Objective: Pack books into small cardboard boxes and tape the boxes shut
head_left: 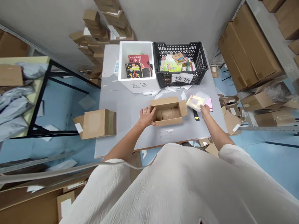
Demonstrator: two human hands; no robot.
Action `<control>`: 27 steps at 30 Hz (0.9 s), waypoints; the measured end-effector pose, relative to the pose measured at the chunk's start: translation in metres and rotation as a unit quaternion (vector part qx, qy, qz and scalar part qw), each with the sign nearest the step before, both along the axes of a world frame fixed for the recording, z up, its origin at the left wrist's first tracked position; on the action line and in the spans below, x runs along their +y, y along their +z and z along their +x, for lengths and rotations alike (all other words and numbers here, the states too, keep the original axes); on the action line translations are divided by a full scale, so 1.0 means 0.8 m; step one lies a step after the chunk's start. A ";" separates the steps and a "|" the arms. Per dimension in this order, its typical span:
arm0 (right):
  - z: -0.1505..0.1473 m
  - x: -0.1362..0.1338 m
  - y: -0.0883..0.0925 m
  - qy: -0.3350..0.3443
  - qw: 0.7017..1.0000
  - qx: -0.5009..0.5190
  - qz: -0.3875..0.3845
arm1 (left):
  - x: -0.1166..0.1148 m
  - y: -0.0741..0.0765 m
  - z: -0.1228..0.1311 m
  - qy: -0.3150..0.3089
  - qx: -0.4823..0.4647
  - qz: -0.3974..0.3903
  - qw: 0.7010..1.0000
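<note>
In the middle of the table an open cardboard box (167, 122) shows its bare inside. My left hand (147, 116) grips its left end, fingertips over the rim and thumb at the near side. To the right, my right hand (205, 111) pinches a clear plastic bag with a pale yellow, book-like item (195, 101) in it. This package is held to the right of the box. Beneath it lies a black and yellow box cutter (196, 115), partly covered. A pink-screened phone (209, 105) lies beside my right hand, partly hidden behind it.
A white foam bin (135, 84) and a black plastic crate (202, 73), both holding books, stand at the table's (126, 121) back. Paper scraps lie before them. A cardboard carton (95, 123) sits at the left edge. Stacked boxes (116, 20) and shelves surround the table.
</note>
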State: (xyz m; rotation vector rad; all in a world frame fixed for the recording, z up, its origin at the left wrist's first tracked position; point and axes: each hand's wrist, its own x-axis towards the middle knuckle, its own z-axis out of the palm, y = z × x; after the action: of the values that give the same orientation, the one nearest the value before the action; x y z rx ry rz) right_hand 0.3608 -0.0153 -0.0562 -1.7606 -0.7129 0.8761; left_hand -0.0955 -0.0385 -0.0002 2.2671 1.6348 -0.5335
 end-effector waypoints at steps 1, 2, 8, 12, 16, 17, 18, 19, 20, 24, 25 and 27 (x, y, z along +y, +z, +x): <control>-0.005 -0.008 -0.010 -0.042 0.997 0.019 -0.057 | 0.000 0.001 0.000 0.000 0.004 -0.001 1.000; -0.012 -0.016 -0.018 -0.061 0.993 0.035 -0.091 | -0.001 0.001 0.001 0.000 0.008 -0.001 1.000; -0.032 -0.046 -0.054 0.016 0.981 0.006 -0.194 | -0.006 0.002 0.001 -0.001 0.016 -0.007 1.000; -0.023 -0.061 -0.063 0.104 0.966 -0.081 -0.223 | -0.011 0.003 0.000 0.003 0.017 -0.013 1.000; -0.017 -0.070 -0.045 0.210 0.910 -0.249 -0.256 | -0.014 0.003 -0.001 0.008 0.010 -0.005 1.000; -0.019 -0.071 -0.036 0.234 0.884 -0.296 -0.277 | -0.015 0.004 -0.001 0.009 0.006 -0.002 1.000; -0.022 -0.071 -0.024 0.257 0.858 -0.340 -0.285 | -0.016 0.004 -0.001 0.010 0.000 0.001 1.000; -0.026 -0.070 -0.011 0.281 0.841 -0.377 -0.267 | -0.016 0.004 -0.002 0.011 -0.006 0.003 1.000; -0.032 -0.069 0.003 0.294 0.833 -0.406 -0.232 | -0.017 0.004 -0.002 0.012 -0.013 0.003 1.000; -0.067 -0.060 0.063 0.353 0.811 -0.466 -0.027 | -0.022 0.002 -0.005 0.022 -0.049 0.008 0.999; -0.079 -0.058 0.075 0.391 0.789 -0.474 -0.001 | -0.023 0.001 -0.006 0.022 -0.060 0.010 0.998; -0.101 -0.057 0.095 0.466 0.738 -0.488 0.004 | -0.026 -0.002 -0.006 0.020 -0.088 0.010 0.996</control>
State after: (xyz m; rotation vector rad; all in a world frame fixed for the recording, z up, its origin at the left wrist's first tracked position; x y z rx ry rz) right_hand 0.2797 -0.0605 0.0199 -1.7412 -2.4303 0.4372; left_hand -0.1003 -0.0593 -0.0022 2.2212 1.6020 -0.2998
